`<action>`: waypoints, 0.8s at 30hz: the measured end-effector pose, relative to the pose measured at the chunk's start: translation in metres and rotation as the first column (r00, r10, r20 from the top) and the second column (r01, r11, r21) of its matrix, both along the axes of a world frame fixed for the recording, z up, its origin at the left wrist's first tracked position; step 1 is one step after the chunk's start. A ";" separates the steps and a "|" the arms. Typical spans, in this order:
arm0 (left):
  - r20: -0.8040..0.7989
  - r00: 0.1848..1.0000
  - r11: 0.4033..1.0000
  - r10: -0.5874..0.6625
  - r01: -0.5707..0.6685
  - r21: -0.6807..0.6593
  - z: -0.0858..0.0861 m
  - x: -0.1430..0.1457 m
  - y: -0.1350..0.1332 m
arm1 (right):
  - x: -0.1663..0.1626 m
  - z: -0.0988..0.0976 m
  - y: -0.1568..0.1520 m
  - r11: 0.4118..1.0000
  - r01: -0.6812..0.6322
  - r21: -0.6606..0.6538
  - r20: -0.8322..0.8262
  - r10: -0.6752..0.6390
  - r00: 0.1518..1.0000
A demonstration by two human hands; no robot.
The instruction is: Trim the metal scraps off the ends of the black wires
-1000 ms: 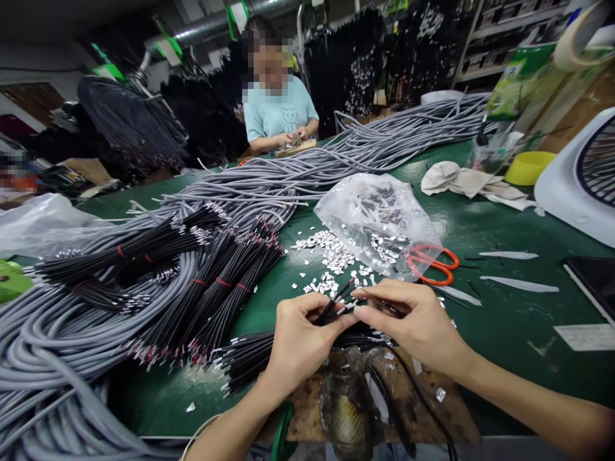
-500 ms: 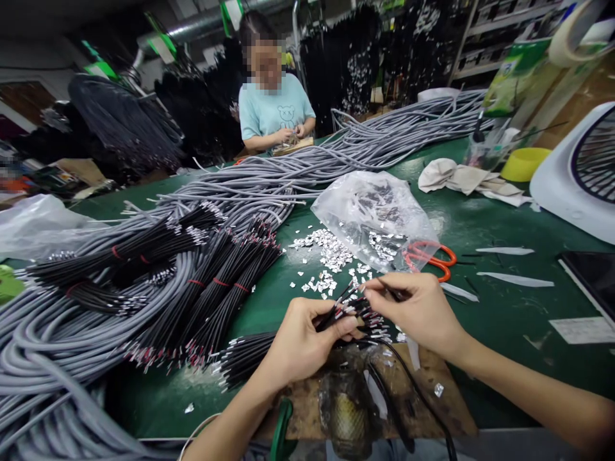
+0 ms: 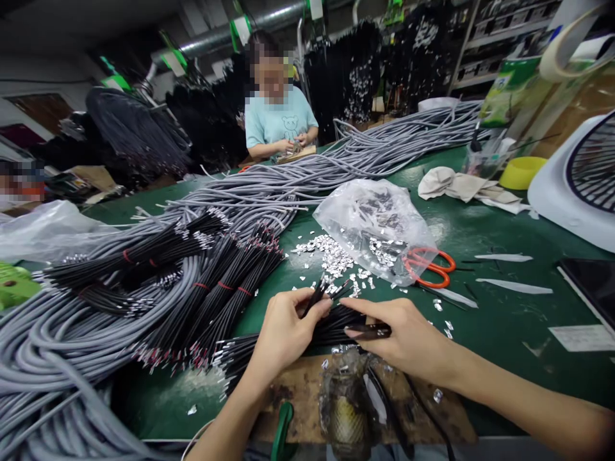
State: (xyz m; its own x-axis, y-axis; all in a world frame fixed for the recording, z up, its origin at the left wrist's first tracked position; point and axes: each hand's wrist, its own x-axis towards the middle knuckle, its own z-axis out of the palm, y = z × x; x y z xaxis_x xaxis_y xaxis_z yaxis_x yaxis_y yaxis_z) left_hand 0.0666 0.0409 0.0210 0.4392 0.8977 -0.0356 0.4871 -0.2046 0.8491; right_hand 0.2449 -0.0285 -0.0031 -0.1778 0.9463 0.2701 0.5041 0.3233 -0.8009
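My left hand [image 3: 291, 323] is closed around a few short black wires [image 3: 318, 294], whose silver tips point up and away. Opposite it, my right hand [image 3: 401, 333] has its index finger stretched toward those wires. Its other fingers are curled round a slim black tool [image 3: 369, 331], whose kind I cannot make out. Beneath both hands lies a bundle of black wires [image 3: 240, 355] with stripped silver ends. Small silver metal pieces [image 3: 331, 254] are scattered just beyond. Below the hands a worn wooden board [image 3: 300, 384] carries a tape-wrapped block with a knurled, brass-coloured part [image 3: 346, 416].
Tied black wire bundles [image 3: 216, 288] and thick grey cables [image 3: 230, 192] cover the left and back. A clear plastic bag [image 3: 379, 224] and orange-handled scissors [image 3: 432, 266] lie ahead. A fan [image 3: 571, 186] stands right. Across the table sits a person [image 3: 281, 121].
The hands have drawn apart; my left moved slightly left with the wires, now pointing up. My right moved lower, and the black tool shows in its grasp. The view tilted slightly upward.
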 end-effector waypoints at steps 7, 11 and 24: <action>0.100 0.987 0.990 0.128 -0.121 -0.069 0.002 0.012 -0.009 | 0.000 0.007 0.003 0.995 0.099 -0.020 0.012 -0.099 0.995; 0.132 0.980 0.989 0.146 -0.140 -0.054 0.001 0.013 -0.013 | 0.000 0.008 0.002 0.994 0.114 -0.001 -0.026 -0.114 0.993; 0.130 0.981 0.988 0.146 -0.139 -0.062 -0.001 0.013 -0.017 | -0.001 0.008 0.002 0.987 0.155 0.049 -0.073 -0.152 0.986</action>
